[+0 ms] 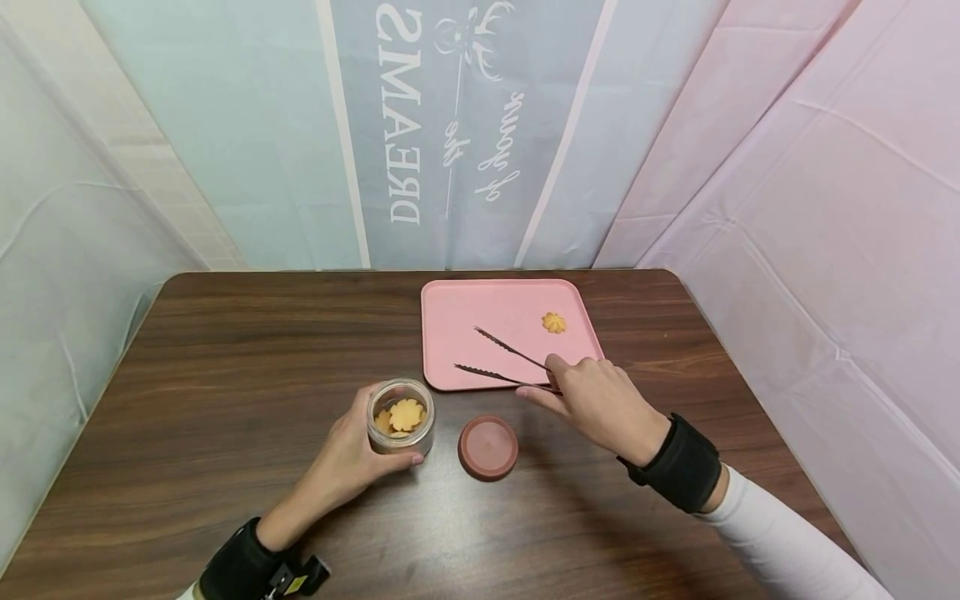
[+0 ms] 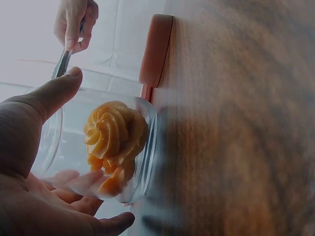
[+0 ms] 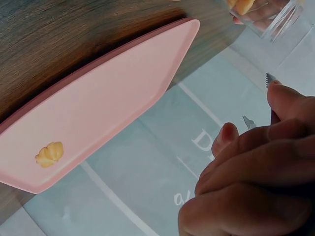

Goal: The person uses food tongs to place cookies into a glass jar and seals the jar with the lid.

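My left hand (image 1: 352,454) grips a small clear glass jar (image 1: 401,417) standing on the wooden table; swirl-shaped yellow cookies (image 2: 114,132) lie inside it. My right hand (image 1: 592,398) holds metal tongs (image 1: 502,360) by their back end, the tips spread apart and empty over the pink tray (image 1: 457,312). One yellow cookie (image 1: 554,322) lies on the tray's far right part, also seen as the cookie (image 3: 49,154) in the right wrist view. The jar's reddish lid (image 1: 488,447) lies flat on the table between my hands.
The dark wooden table (image 1: 225,358) is walled in by pale plastic sheets, pink on the right (image 1: 825,208) and a printed banner at the back (image 1: 450,125). The tray sits near the table's far edge.
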A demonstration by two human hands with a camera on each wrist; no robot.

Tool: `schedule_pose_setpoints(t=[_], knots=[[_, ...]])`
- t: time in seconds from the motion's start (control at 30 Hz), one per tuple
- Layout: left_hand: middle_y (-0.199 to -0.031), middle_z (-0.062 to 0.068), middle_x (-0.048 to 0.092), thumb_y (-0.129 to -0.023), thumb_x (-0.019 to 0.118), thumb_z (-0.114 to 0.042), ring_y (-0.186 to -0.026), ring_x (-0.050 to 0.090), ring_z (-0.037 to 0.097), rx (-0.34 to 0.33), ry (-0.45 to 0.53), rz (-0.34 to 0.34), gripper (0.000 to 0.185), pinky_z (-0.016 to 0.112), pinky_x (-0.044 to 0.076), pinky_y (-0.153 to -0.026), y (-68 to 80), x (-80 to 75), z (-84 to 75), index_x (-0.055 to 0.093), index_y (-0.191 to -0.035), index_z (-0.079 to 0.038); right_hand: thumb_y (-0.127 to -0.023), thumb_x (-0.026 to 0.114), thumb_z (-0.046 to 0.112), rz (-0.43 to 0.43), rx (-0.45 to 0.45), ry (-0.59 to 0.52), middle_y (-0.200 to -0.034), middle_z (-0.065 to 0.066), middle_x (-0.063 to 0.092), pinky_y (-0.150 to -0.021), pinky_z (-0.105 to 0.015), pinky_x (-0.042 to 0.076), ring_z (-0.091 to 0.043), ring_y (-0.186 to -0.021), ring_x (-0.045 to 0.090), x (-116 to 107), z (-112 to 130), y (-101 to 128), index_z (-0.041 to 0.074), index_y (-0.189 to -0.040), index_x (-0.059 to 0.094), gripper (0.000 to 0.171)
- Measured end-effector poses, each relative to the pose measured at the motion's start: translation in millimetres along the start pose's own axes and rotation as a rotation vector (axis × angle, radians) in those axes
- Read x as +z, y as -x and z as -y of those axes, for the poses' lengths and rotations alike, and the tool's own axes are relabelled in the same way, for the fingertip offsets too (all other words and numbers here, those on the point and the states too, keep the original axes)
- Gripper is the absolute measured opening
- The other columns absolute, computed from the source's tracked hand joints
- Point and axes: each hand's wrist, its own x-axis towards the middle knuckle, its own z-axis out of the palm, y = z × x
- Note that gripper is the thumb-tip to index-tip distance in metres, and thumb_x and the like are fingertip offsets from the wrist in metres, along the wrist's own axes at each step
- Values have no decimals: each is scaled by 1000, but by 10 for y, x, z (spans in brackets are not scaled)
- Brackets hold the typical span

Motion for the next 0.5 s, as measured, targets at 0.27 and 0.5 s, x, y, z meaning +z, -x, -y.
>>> schedule_pose_setpoints(t=[0.27,0.5], knots=[[-135,19,66,-64,104,-24,-123,64,36,-3,-2,1,100,58,50,-101,-1,-2,10,47,-144,-1,-97,73,53,4,34,4,-55,7,40,-42,-32,33,-12,-45,42,9,-53,1,16,-75,47,50],[-135,19,65,-64,104,-23,-124,64,37,-5,-6,5,101,58,50,-102,-4,-1,10,46,-144,-1,-97,73,53,-2,55,11,-54,6,39,-41,-31,31,-14,-42,42,28,-104,1,15,-74,46,51]])
